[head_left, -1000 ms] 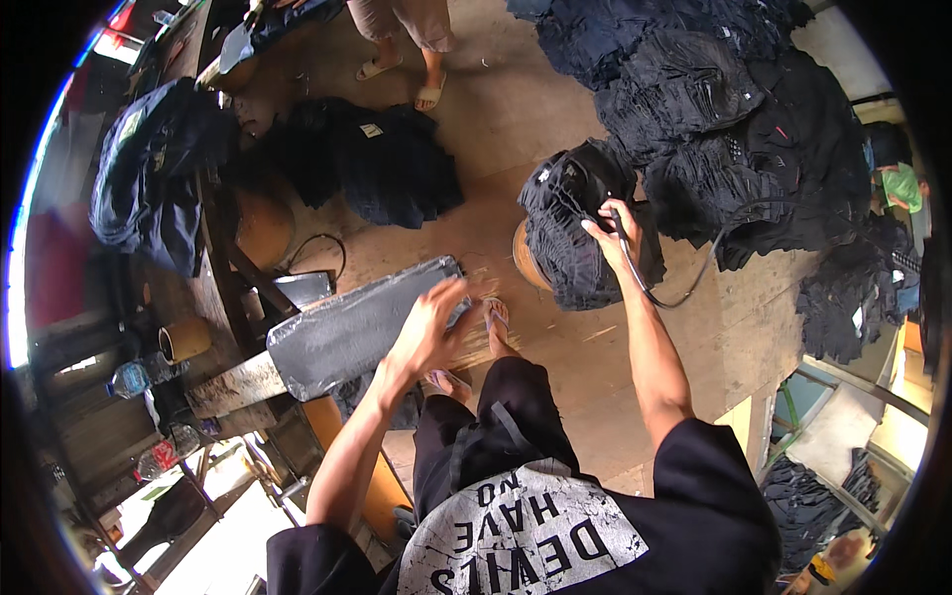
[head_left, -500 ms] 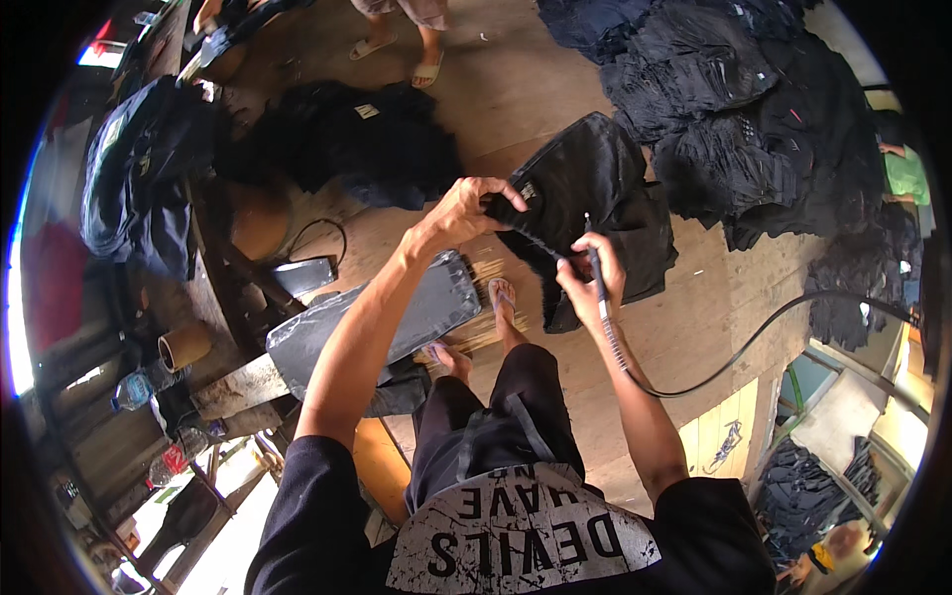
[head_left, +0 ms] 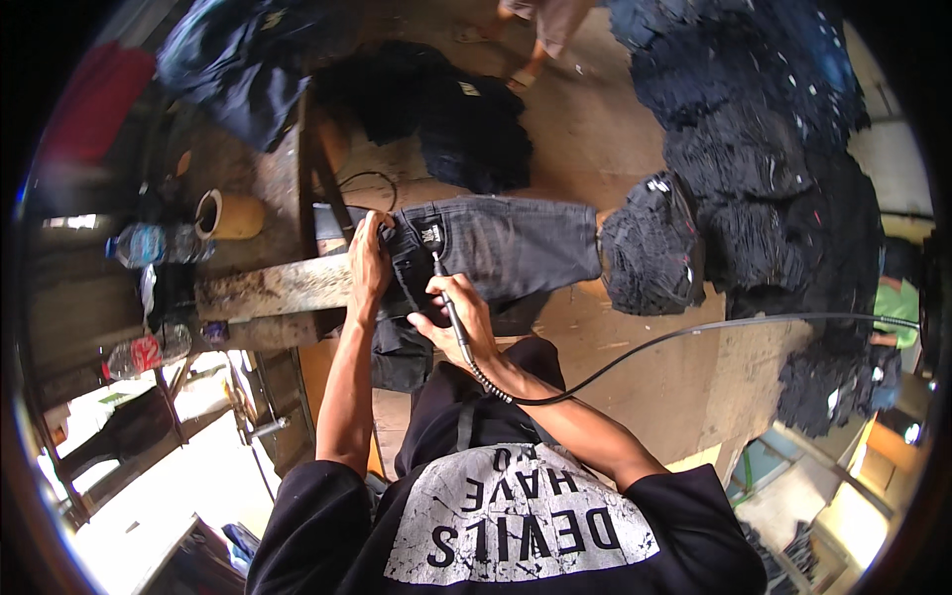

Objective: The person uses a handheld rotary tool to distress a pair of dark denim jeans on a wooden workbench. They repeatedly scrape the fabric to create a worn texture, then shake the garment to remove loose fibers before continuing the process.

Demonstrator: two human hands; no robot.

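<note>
A pair of black jeans [head_left: 526, 243] is stretched out in front of me, faded grey along one leg, with a small dark label near the waist. The waist end lies over the bench, where my left hand [head_left: 370, 260] grips the waistband, fingers closed on the cloth. In my right hand [head_left: 464, 322] is a pen-shaped rotary tool [head_left: 454, 322], its thin metal tip at the denim just below the label. From its lower end, a spring sleeve leads into a black cable [head_left: 635, 349] that runs off to the right. The padded board is covered by the jeans.
Large heaps of dark garments [head_left: 744, 188] stand on the right, and a rounded bundle [head_left: 653, 246] sits at the jeans' far end. More dark clothes [head_left: 476, 139] lie ahead. A wooden beam [head_left: 273, 288], bottles [head_left: 149, 245] and a tan cup [head_left: 230, 214] are left. Another person's legs [head_left: 550, 35] show beyond.
The jeans have come left and now lie stretched across the padded board. My left hand has gone left with the waistband, and my right hand has brought the tool left and down.
</note>
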